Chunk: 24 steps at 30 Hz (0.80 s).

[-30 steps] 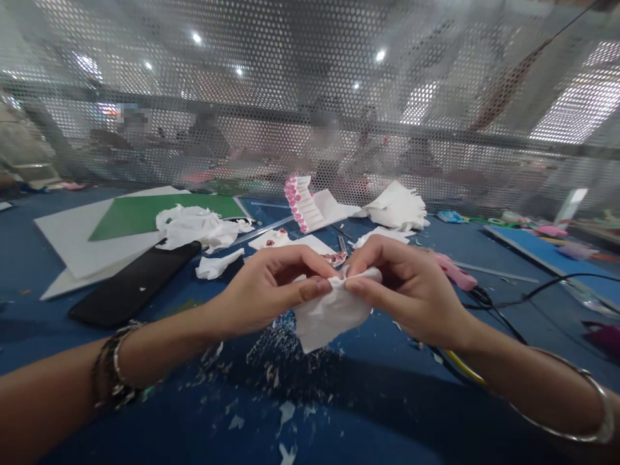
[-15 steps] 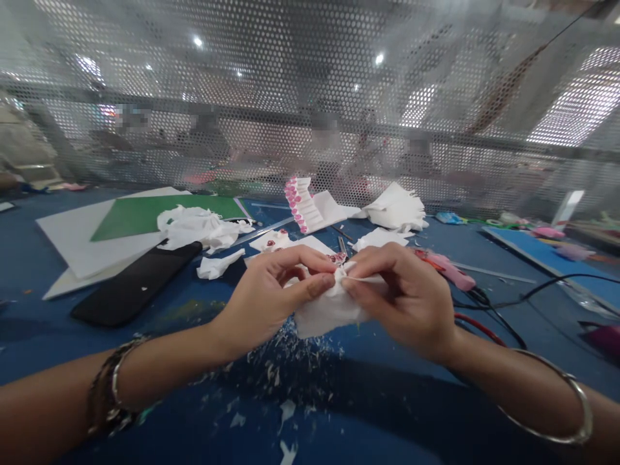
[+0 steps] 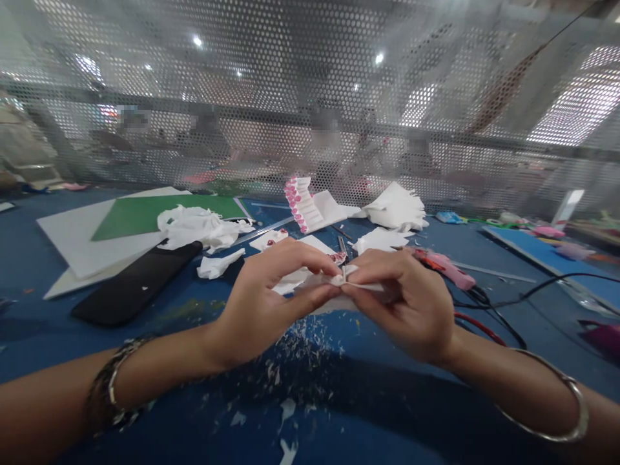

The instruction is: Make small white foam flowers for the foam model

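Both hands meet over the middle of the blue table (image 3: 271, 426), pinching one piece of thin white paper (image 3: 361, 286) that looks like tissue. With thumb and forefinger, my left hand (image 3: 271, 297) grips a small twisted or bunched bit of it. My right hand (image 3: 411, 297) pinches the same paper just to the right, fingertips nearly touching the left ones. Part of the sheet is hidden behind the fingers. Just beyond the hands lie white pieces with dark red beads (image 3: 277, 242). Shredded white scraps (image 3: 310, 345) are scattered below the paper.
Left are a black flat case (image 3: 130, 290), green card (image 3: 165, 216) and crumpled white paper (image 3: 198, 226). A pink-edged pleated paper (image 3: 303, 206) and stacked tissue (image 3: 397, 206) stand behind. At right lie a pink-handled tool (image 3: 455, 271), cables and a blue board (image 3: 557, 258). Perforated mesh rises behind.
The white paper has tipped up from hanging below the fingers to lying flatter behind them. My left fingers have opened into a wider arch, still pinching.
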Each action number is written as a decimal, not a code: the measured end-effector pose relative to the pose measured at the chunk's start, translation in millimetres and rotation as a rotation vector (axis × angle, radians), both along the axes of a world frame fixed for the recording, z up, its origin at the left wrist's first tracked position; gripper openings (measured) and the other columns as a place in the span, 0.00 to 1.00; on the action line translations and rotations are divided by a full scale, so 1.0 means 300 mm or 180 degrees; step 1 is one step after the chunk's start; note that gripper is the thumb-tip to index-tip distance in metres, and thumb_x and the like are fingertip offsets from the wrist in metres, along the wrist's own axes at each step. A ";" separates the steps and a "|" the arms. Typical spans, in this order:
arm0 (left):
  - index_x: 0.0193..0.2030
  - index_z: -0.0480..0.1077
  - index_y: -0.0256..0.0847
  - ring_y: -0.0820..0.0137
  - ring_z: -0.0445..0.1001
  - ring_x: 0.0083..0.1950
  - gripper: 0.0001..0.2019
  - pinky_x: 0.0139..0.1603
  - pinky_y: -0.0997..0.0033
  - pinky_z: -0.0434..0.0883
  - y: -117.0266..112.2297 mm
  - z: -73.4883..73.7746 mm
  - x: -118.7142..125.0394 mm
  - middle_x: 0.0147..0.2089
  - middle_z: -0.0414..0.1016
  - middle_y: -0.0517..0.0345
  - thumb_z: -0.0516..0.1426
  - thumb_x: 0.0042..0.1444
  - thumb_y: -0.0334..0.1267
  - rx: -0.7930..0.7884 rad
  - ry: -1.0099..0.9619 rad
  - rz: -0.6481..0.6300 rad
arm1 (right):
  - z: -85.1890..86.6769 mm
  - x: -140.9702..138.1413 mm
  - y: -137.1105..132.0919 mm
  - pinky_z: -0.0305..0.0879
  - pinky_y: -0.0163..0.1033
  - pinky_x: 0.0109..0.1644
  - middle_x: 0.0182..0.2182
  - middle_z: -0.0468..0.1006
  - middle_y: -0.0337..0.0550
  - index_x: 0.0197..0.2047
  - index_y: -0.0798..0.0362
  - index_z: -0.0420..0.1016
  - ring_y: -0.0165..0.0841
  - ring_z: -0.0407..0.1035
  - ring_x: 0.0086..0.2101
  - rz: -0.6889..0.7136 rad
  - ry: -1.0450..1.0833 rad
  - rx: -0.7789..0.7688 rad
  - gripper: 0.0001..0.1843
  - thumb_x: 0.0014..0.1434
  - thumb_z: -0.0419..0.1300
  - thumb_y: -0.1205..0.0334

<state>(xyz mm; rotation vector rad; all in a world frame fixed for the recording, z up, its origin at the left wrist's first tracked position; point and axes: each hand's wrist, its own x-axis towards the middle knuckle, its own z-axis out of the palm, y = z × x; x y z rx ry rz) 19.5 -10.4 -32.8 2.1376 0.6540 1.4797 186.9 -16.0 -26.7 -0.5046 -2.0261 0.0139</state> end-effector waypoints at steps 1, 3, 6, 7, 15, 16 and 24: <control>0.31 0.70 0.42 0.70 0.70 0.36 0.04 0.39 0.68 0.65 0.002 0.003 -0.003 0.32 0.74 0.58 0.58 0.47 0.31 0.0075 0.0044 0.0001 | 0.001 0.003 0.000 0.66 0.27 0.31 0.28 0.73 0.38 0.35 0.52 0.64 0.24 0.69 0.29 -0.0031 0.0000 -0.0103 0.07 0.51 0.56 0.70; 0.32 0.70 0.43 0.70 0.70 0.35 0.05 0.39 0.68 0.64 0.008 0.007 -0.007 0.32 0.74 0.59 0.58 0.47 0.30 0.0232 0.0075 -0.0008 | 0.009 0.010 0.000 0.67 0.27 0.32 0.31 0.74 0.40 0.41 0.52 0.64 0.24 0.70 0.31 -0.0039 -0.0079 -0.0291 0.12 0.52 0.56 0.69; 0.34 0.71 0.44 0.70 0.70 0.34 0.07 0.39 0.68 0.64 0.016 0.012 -0.012 0.31 0.75 0.59 0.58 0.47 0.30 0.0420 0.0101 -0.0095 | 0.028 0.016 -0.001 0.66 0.27 0.35 0.32 0.75 0.41 0.40 0.54 0.66 0.25 0.70 0.33 0.0141 -0.0283 -0.0327 0.11 0.52 0.56 0.71; 0.34 0.71 0.44 0.70 0.70 0.34 0.07 0.39 0.68 0.64 0.019 0.013 -0.013 0.31 0.75 0.59 0.58 0.48 0.30 0.0463 0.0119 -0.0121 | 0.034 0.017 -0.001 0.66 0.28 0.35 0.30 0.75 0.41 0.37 0.54 0.67 0.25 0.70 0.32 0.0184 -0.0299 -0.0298 0.08 0.52 0.56 0.71; 0.31 0.71 0.42 0.72 0.69 0.33 0.04 0.38 0.70 0.65 0.041 0.026 -0.028 0.29 0.75 0.59 0.59 0.47 0.30 0.0880 0.0305 -0.0350 | 0.042 0.018 -0.007 0.65 0.33 0.30 0.27 0.74 0.41 0.31 0.54 0.68 0.27 0.69 0.28 0.0533 -0.0060 -0.0861 0.02 0.52 0.57 0.69; 0.31 0.70 0.42 0.72 0.69 0.34 0.04 0.38 0.70 0.65 0.043 0.027 -0.030 0.29 0.75 0.59 0.59 0.47 0.30 0.0878 0.0318 -0.0381 | 0.041 0.019 -0.007 0.65 0.33 0.30 0.27 0.74 0.41 0.32 0.54 0.67 0.27 0.69 0.29 0.0612 -0.0014 -0.0949 0.03 0.52 0.57 0.70; 0.31 0.69 0.42 0.72 0.70 0.34 0.04 0.38 0.69 0.65 0.042 0.020 -0.033 0.30 0.75 0.59 0.58 0.48 0.30 0.0743 0.0301 -0.0294 | 0.034 0.017 0.000 0.66 0.33 0.34 0.30 0.72 0.39 0.34 0.52 0.66 0.26 0.68 0.31 0.0583 0.0018 -0.1028 0.07 0.51 0.57 0.71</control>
